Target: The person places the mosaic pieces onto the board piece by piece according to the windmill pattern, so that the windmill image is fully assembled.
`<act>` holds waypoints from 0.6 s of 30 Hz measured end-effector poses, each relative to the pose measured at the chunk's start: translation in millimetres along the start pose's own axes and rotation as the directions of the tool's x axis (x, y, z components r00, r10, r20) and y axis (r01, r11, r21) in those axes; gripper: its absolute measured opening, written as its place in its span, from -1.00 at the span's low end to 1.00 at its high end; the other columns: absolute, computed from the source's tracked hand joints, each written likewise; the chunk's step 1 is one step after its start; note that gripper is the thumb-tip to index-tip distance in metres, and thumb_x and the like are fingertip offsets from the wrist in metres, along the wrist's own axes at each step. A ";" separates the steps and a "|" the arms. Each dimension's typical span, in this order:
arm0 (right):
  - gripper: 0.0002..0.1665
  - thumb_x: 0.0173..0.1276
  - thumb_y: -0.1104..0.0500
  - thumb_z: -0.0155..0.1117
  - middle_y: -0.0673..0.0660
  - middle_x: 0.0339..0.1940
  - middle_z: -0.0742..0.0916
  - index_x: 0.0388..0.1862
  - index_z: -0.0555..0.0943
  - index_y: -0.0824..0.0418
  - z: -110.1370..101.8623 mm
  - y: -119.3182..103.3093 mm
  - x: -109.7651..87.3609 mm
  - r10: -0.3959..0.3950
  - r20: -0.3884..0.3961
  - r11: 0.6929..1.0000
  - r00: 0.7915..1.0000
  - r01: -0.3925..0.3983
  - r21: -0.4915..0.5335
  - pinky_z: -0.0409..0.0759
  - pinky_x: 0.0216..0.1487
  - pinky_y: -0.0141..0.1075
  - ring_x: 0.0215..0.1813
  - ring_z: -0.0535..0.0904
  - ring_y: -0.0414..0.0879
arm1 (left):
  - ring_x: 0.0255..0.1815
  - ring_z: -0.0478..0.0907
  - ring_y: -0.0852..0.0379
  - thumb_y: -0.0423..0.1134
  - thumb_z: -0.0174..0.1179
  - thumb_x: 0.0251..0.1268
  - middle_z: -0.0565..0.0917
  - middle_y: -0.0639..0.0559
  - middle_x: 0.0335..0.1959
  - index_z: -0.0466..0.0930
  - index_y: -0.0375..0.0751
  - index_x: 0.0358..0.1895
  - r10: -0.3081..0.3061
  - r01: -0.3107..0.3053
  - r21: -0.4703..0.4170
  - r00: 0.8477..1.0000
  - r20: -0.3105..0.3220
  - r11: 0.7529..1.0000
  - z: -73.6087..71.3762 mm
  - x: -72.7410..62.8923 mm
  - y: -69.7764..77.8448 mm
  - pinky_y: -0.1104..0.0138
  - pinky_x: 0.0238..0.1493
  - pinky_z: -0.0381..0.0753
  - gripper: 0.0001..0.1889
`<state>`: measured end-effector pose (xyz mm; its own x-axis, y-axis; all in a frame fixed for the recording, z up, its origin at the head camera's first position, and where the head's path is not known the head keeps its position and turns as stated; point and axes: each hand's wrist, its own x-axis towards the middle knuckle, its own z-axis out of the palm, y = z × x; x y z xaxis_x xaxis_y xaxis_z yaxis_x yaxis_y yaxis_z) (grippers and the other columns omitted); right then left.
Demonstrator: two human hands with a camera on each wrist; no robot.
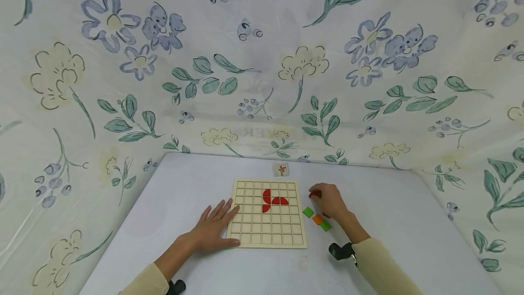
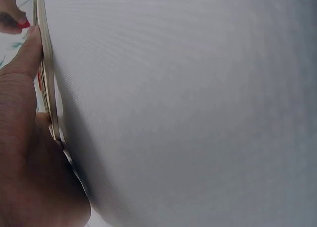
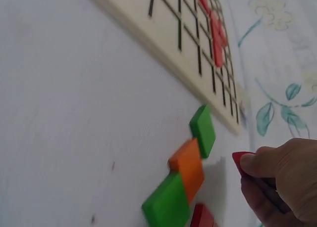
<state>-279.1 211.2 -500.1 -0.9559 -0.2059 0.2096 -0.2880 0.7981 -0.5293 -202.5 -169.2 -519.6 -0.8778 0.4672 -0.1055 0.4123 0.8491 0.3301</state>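
Grid board (image 1: 268,236) on the surface (image 1: 184,185), red pieces (image 1: 273,200) in its cells.
Left hand (image 1: 214,229) lies spread on the board's edge; right hand (image 1: 329,200), just beside the board, pinches a red piece (image 3: 239,161).

Right hand (image 3: 282,180) pinches a red piece (image 3: 241,162) just off the grid board (image 3: 168,36). Near the board's edge lie a green tile (image 3: 203,129), an orange tile (image 3: 188,167), another green (image 3: 166,204) and a red bit (image 3: 200,218).
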 end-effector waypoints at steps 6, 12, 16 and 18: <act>-0.83 0.19 0.46 0.40 0.10 -0.32 0.71 -0.22 0.73 0.33 13.8 -16.8 6.9 -0.066 -0.075 0.990 0.995 0.075 0.116 0.63 -0.27 -0.23 -0.33 0.59 -0.09 | 0.58 -0.24 -0.11 0.52 0.07 0.11 -0.12 -0.08 0.61 -0.01 -0.04 0.59 0.011 -0.011 -0.005 1.000 -0.006 1.000 0.1 -1.2 -0.4 -0.17 0.44 -0.28 0.08; -0.81 0.20 0.47 0.39 0.15 -0.37 0.74 -0.17 0.71 0.39 26.4 -40.3 13.9 -0.108 -0.108 0.953 0.988 0.134 0.270 0.65 -0.28 -0.21 -0.36 0.65 -0.05 | 0.59 -0.24 -0.10 0.53 0.06 0.11 -0.12 -0.07 0.61 -0.01 -0.02 0.59 0.005 -0.005 0.001 1.000 -0.004 1.000 0.3 -1.2 0.1 -0.17 0.44 -0.28 0.08; -0.80 0.26 0.42 0.37 0.14 -0.33 0.76 -0.12 0.71 0.37 33.9 -53.1 18.9 -0.063 -0.046 0.921 0.997 0.076 0.382 0.65 -0.24 -0.24 -0.31 0.67 -0.09 | 0.59 -0.24 -0.10 0.53 0.06 0.11 -0.11 -0.07 0.61 -0.01 -0.02 0.59 0.002 -0.002 0.006 1.000 -0.006 1.000 0.6 -1.4 0.3 -0.16 0.44 -0.28 0.08; -0.80 0.28 0.40 0.36 0.11 -0.31 0.76 -0.11 0.71 0.36 37.6 -58.3 20.3 -0.048 -0.018 0.903 0.999 0.051 0.427 0.65 -0.24 -0.26 -0.29 0.68 -0.10 | 0.58 -0.23 -0.11 0.52 0.06 0.11 -0.10 -0.07 0.61 0.00 -0.02 0.59 0.008 -0.008 0.007 1.000 -0.010 1.000 0.7 -1.8 0.3 -0.17 0.44 -0.26 0.07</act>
<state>-283.9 139.2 -495.9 -0.9396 -0.2342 0.2495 -0.3339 0.4677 -0.8184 -200.7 -169.6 -519.9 -0.8767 0.4719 -0.0936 0.4213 0.8470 0.3243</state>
